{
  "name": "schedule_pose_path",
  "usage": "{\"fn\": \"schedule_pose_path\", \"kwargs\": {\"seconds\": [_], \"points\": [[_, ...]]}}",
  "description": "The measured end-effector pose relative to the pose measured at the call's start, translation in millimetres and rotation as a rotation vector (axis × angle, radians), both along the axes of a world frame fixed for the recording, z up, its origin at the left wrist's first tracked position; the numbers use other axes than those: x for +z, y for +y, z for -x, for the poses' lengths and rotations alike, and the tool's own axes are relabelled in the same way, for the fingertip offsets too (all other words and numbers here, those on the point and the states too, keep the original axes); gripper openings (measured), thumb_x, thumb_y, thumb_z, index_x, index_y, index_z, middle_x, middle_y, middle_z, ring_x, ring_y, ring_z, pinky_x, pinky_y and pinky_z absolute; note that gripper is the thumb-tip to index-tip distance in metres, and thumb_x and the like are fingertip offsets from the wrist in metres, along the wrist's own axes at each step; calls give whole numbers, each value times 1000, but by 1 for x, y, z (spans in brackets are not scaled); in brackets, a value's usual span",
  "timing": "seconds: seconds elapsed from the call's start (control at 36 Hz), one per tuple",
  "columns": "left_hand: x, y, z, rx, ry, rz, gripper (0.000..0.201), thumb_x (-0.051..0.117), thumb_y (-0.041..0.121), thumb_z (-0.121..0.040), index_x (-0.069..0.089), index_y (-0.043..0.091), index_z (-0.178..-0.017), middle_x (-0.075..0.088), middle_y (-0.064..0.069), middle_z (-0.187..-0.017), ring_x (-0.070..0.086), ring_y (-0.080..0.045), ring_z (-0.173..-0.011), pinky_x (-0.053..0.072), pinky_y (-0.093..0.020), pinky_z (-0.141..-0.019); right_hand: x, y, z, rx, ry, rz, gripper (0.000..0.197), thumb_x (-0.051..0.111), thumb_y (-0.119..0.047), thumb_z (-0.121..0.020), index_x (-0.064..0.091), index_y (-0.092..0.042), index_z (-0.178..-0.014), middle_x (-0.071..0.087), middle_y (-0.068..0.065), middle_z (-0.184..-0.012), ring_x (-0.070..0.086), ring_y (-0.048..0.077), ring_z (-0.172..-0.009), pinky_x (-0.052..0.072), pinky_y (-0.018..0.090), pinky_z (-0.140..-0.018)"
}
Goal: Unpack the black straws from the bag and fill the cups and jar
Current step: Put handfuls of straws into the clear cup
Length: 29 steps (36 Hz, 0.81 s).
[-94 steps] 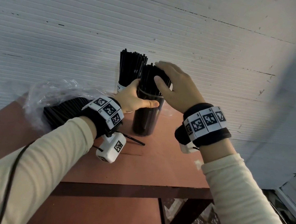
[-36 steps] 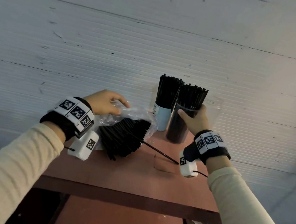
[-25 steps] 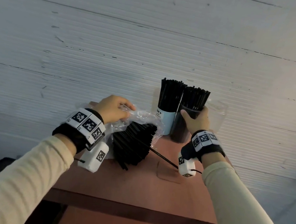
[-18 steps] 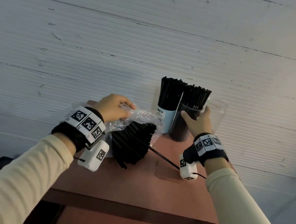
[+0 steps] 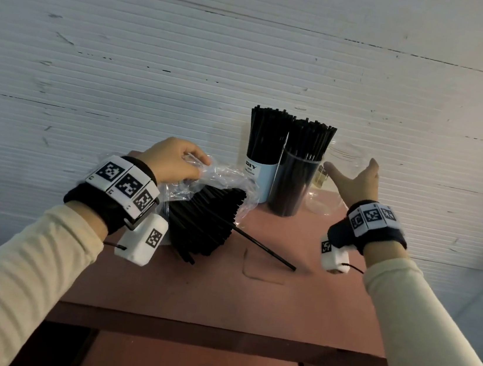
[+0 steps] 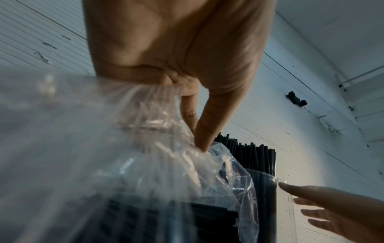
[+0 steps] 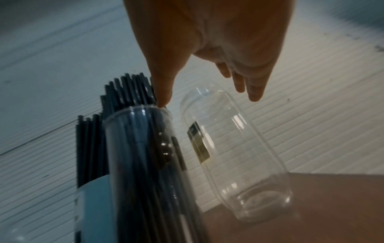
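Note:
A clear plastic bag (image 5: 219, 177) of black straws (image 5: 204, 224) lies on the left of the red-brown table (image 5: 218, 302). My left hand (image 5: 196, 167) pinches the bag's top between thumb and fingers (image 6: 199, 134). A blue cup (image 5: 261, 176) and a clear cup (image 5: 293, 186), both packed with upright straws, stand at the back. Right of them stands an empty clear jar (image 7: 239, 148). My right hand (image 5: 349, 172) hovers spread at the jar's mouth and holds nothing. Its thumb (image 7: 164, 97) sits at the clear cup's rim (image 7: 145, 111).
One loose black straw (image 5: 265, 249) lies on the table in front of the bag. A white ribbed wall (image 5: 250, 61) runs close behind the cups. The table's front edge (image 5: 214, 336) is near me, with a lower shelf beneath.
My right hand has let go of the clear cup full of straws and moved right to the empty jar, fingers spread. My left hand keeps its pinch on the bag.

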<state>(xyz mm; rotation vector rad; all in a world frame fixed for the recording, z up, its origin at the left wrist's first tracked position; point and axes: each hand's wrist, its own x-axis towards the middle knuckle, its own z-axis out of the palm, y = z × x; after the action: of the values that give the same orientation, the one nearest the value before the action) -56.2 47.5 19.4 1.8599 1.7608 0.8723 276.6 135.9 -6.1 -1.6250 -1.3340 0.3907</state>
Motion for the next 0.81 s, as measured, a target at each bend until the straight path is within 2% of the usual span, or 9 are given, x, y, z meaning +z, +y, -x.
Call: {"fn": "schedule_pose_path", "kwargs": {"seconds": [0.08,0.14,0.19,0.31,0.44,0.53,0.64,0.72,0.81], "points": [[1,2,-2,1,8,9,30,69,3,-84,69,25,-105,63,2,-106,58,-3,-67,38,-13,-62,0,11,1,-7,68,46,108,73,-48,-79,5,-5,-152,16,16,-158,21,29,-145,24,41,-116],[1,3,-4,9,16,15,31,69,3,-83,70,25,-105,64,1,-109,63,-9,-78,37,-12,-62,-1,17,1,-19,112,61,107,72,-47,-80,5,-7,-152,18,16,-157,23,30,-144,25,41,-115],[1,4,-5,13,23,20,31,69,3,-83,70,24,-106,66,2,-104,68,-19,-88,40,-13,-63,-2,21,0,-33,135,63,102,71,-47,-81,7,-8,-152,22,17,-155,27,31,-142,28,41,-113],[1,4,-8,6,24,24,30,69,2,-84,69,25,-103,64,9,-86,66,-18,-71,45,-16,-64,-3,24,-2,-29,129,67,93,68,-48,-84,14,-12,-150,32,19,-151,36,34,-137,33,42,-109],[1,4,-9,5,18,8,30,69,4,-85,70,23,-107,66,7,-85,63,-13,-63,45,-14,-63,-4,17,-7,-9,116,46,90,67,-47,-84,17,-10,-149,35,17,-150,36,32,-137,33,41,-109],[0,1,-10,-9,23,-4,29,69,5,-86,69,22,-109,71,-3,-88,61,-10,-61,43,-15,-61,-7,6,-11,6,113,31,91,67,-47,-84,16,-10,-149,34,18,-150,36,31,-138,33,40,-110],[-1,-4,-8,-16,9,-22,27,69,6,-87,69,21,-110,69,-4,-104,63,-14,-75,44,-10,-57,-8,-15,-15,12,107,-9,91,68,-47,-84,17,-11,-149,34,18,-150,33,29,-139,32,40,-110],[-3,-8,-8,-14,-11,-50,27,69,5,-86,70,23,-107,67,1,-109,68,-26,-96,44,-16,-64,-11,-35,-16,16,108,-37,89,69,-46,-83,18,-11,-148,35,17,-150,34,27,-139,32,38,-109],[-6,-12,-10,-18,-13,-89,26,70,7,-85,70,27,-102,67,1,-112,65,-19,-95,49,-24,-73,-14,-54,-13,33,108,-52,89,70,-45,-83,18,-11,-148,35,16,-149,34,26,-139,33,38,-110]]}}
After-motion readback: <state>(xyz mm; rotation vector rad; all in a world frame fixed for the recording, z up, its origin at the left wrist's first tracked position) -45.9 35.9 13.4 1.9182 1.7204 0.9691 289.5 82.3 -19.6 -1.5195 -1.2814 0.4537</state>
